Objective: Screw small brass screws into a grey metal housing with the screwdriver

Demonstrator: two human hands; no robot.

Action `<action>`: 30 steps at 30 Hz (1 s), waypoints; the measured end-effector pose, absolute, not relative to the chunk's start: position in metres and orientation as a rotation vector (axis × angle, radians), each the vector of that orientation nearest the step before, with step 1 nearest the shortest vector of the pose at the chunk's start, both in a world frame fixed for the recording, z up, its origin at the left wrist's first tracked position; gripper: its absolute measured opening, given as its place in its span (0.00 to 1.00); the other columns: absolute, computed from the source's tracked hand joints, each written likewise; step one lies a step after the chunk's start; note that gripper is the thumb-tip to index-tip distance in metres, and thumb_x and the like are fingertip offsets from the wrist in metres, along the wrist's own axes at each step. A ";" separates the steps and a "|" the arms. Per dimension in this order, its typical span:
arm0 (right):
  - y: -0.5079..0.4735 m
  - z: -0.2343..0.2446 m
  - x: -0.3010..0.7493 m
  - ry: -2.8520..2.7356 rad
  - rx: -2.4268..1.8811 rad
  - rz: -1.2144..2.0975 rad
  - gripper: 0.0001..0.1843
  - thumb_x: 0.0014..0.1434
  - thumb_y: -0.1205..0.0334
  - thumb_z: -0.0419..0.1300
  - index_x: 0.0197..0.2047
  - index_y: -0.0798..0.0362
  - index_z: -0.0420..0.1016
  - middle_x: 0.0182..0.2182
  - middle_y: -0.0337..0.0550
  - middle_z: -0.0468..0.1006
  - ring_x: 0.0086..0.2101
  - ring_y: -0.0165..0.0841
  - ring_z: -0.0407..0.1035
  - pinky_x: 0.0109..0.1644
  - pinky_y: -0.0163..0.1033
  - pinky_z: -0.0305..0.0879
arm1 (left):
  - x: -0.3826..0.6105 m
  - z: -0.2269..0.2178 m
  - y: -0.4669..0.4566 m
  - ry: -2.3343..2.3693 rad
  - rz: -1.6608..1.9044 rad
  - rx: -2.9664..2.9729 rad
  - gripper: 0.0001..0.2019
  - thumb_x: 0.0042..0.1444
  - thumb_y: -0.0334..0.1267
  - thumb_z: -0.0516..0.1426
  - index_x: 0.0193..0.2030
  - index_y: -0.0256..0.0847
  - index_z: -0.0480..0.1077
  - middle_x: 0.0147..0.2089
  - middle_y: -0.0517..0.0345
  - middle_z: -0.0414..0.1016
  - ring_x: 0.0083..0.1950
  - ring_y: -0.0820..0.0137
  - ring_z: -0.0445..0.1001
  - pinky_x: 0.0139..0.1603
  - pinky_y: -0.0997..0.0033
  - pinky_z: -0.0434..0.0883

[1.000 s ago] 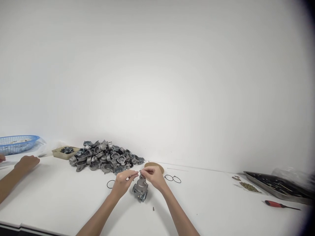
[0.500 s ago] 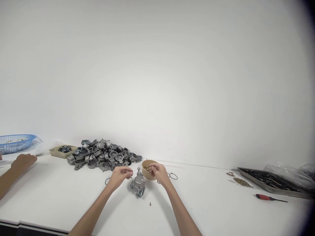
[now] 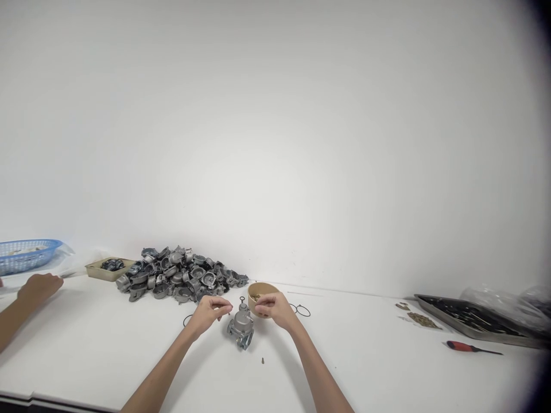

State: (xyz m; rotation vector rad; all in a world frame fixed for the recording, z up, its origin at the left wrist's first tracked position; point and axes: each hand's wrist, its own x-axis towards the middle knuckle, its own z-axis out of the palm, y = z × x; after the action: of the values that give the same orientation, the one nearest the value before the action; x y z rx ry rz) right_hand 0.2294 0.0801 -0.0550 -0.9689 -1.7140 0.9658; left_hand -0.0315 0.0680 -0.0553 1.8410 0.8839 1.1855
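Note:
A grey metal carburetor body (image 3: 241, 329) stands on the white table between my hands. My left hand (image 3: 207, 312) hovers just left of its top, fingers pinched together; what they hold is too small to tell. My right hand (image 3: 274, 310) is just right of the part, fingertips pinched on something tiny near the rim of a tan round bowl (image 3: 259, 289) of small brass pieces. A thin black ring (image 3: 241, 299) pokes up above the carburetor. One small screw (image 3: 262, 361) lies on the table in front.
A heap of grey metal castings (image 3: 181, 275) lies behind, with a tan tray (image 3: 100, 271) and blue basket (image 3: 26, 255) to the left. Another person's hand (image 3: 38, 287) rests far left. Black O-rings (image 3: 301, 310), a dark metal tray (image 3: 473, 320) and a red-handled screwdriver (image 3: 471, 347) sit to the right.
My right hand went from the carburetor's top to the tan bowl, then came back toward the part with pinched fingers. My left hand stayed beside the part.

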 end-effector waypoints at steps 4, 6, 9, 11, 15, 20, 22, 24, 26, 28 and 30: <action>0.082 -0.059 0.230 -1.784 -0.957 1.009 0.13 0.45 0.56 0.71 0.32 0.56 0.82 0.25 0.45 0.81 0.28 0.36 0.74 0.33 0.39 0.70 | -0.032 -0.057 0.069 0.865 1.168 1.806 0.16 0.52 0.48 0.62 0.32 0.35 0.78 0.29 0.55 0.75 0.25 0.75 0.65 0.29 0.73 0.66; 0.083 -0.062 0.230 -1.815 -0.957 1.003 0.12 0.44 0.57 0.72 0.31 0.55 0.81 0.26 0.46 0.81 0.29 0.38 0.75 0.32 0.38 0.69 | -0.031 -0.060 0.072 0.849 1.153 1.778 0.16 0.51 0.49 0.62 0.32 0.34 0.78 0.28 0.56 0.75 0.25 0.74 0.67 0.30 0.72 0.69; 0.083 -0.063 0.228 -1.847 -0.947 0.983 0.12 0.44 0.57 0.72 0.31 0.55 0.80 0.26 0.45 0.81 0.30 0.39 0.76 0.32 0.38 0.69 | -0.030 -0.063 0.076 0.843 1.122 1.754 0.18 0.48 0.50 0.64 0.32 0.33 0.78 0.27 0.54 0.76 0.26 0.72 0.70 0.31 0.70 0.72; 0.082 -0.063 0.228 -1.858 -0.936 0.990 0.11 0.44 0.58 0.72 0.31 0.55 0.80 0.26 0.45 0.81 0.30 0.39 0.76 0.33 0.38 0.69 | -0.029 -0.064 0.077 0.851 1.099 1.771 0.17 0.47 0.49 0.64 0.33 0.33 0.79 0.28 0.53 0.77 0.27 0.69 0.73 0.32 0.68 0.73; 0.080 -0.061 0.227 -1.901 -0.897 1.005 0.10 0.45 0.58 0.71 0.31 0.54 0.81 0.26 0.44 0.81 0.30 0.39 0.76 0.35 0.39 0.71 | -0.027 -0.065 0.076 0.905 1.043 1.866 0.14 0.48 0.47 0.63 0.31 0.35 0.80 0.29 0.53 0.79 0.31 0.66 0.76 0.33 0.69 0.75; 0.079 -0.062 0.227 -1.921 -0.892 0.985 0.10 0.45 0.57 0.71 0.31 0.53 0.82 0.28 0.44 0.81 0.32 0.40 0.77 0.38 0.42 0.72 | -0.027 -0.062 0.072 0.891 1.037 1.996 0.11 0.51 0.42 0.60 0.32 0.38 0.81 0.31 0.53 0.81 0.33 0.65 0.77 0.34 0.69 0.75; 0.078 -0.062 0.227 -1.923 -0.894 0.989 0.11 0.45 0.56 0.71 0.31 0.53 0.82 0.29 0.45 0.82 0.33 0.41 0.77 0.39 0.43 0.73 | -0.028 -0.060 0.070 0.878 1.043 2.024 0.10 0.52 0.41 0.60 0.33 0.39 0.81 0.31 0.53 0.81 0.33 0.65 0.77 0.34 0.69 0.76; 0.078 -0.061 0.227 -1.924 -0.892 0.985 0.11 0.45 0.55 0.71 0.30 0.54 0.82 0.29 0.45 0.82 0.33 0.41 0.77 0.40 0.44 0.73 | -0.028 -0.059 0.068 0.868 1.059 2.049 0.10 0.52 0.40 0.59 0.34 0.39 0.82 0.32 0.54 0.82 0.33 0.65 0.78 0.35 0.69 0.76; 0.078 -0.061 0.227 -1.926 -0.886 0.987 0.11 0.46 0.55 0.71 0.30 0.54 0.82 0.29 0.45 0.82 0.33 0.41 0.77 0.40 0.44 0.73 | -0.029 -0.058 0.066 0.861 1.068 2.089 0.10 0.53 0.40 0.59 0.34 0.40 0.82 0.33 0.53 0.82 0.33 0.65 0.78 0.34 0.70 0.76; 0.078 -0.061 0.227 -1.930 -0.888 0.988 0.11 0.46 0.56 0.71 0.30 0.53 0.82 0.29 0.45 0.82 0.33 0.40 0.77 0.40 0.43 0.73 | -0.031 -0.057 0.064 0.860 1.056 2.139 0.10 0.54 0.40 0.59 0.34 0.41 0.82 0.34 0.53 0.82 0.33 0.65 0.78 0.34 0.71 0.75; 0.079 -0.062 0.228 -1.942 -0.904 0.984 0.11 0.45 0.56 0.72 0.31 0.53 0.82 0.29 0.45 0.81 0.33 0.40 0.77 0.40 0.43 0.73 | -0.032 -0.056 0.063 0.862 1.035 2.181 0.09 0.54 0.39 0.59 0.34 0.42 0.82 0.34 0.53 0.82 0.33 0.66 0.78 0.34 0.72 0.74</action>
State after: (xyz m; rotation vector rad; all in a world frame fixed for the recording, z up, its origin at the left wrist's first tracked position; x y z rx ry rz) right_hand 0.2279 0.0790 -0.0623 -0.9037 -1.9418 0.9843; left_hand -0.0321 0.0628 -0.0556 2.1814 0.8622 1.0349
